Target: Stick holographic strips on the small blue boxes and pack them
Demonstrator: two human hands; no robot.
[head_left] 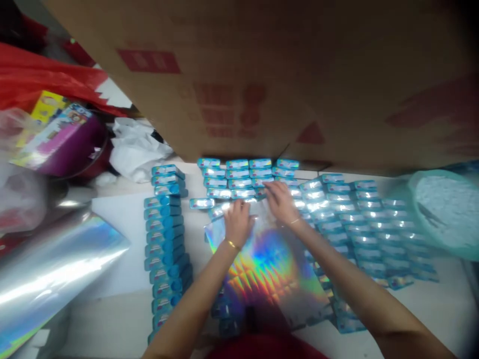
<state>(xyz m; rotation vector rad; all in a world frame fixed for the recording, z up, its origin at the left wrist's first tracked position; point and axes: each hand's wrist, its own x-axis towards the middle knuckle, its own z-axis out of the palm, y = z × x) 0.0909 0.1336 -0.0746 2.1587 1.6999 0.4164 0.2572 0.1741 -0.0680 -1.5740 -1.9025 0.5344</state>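
Many small blue boxes lie in rows on a pale table (pixel 112 309). A stack of blue boxes (pixel 166 239) runs down the left, and a block of them (pixel 243 177) lies at the far middle. A shiny rainbow-coloured sheet (pixel 269 269) is spread in front of me. My left hand (pixel 238 222) rests with curled fingers on the sheet's far edge, beside a box. My right hand (pixel 280 199) reaches over the boxes at the sheet's far end, fingers bent down onto them. What the fingers grip is blurred.
A large brown cardboard box (pixel 284 75) fills the top of the view. A roll of shiny film (pixel 52 274) lies at the left. More blue boxes (pixel 359 219) spread right, near a pale green bowl (pixel 441 209). Red plastic (pixel 41 75) and white bags sit far left.
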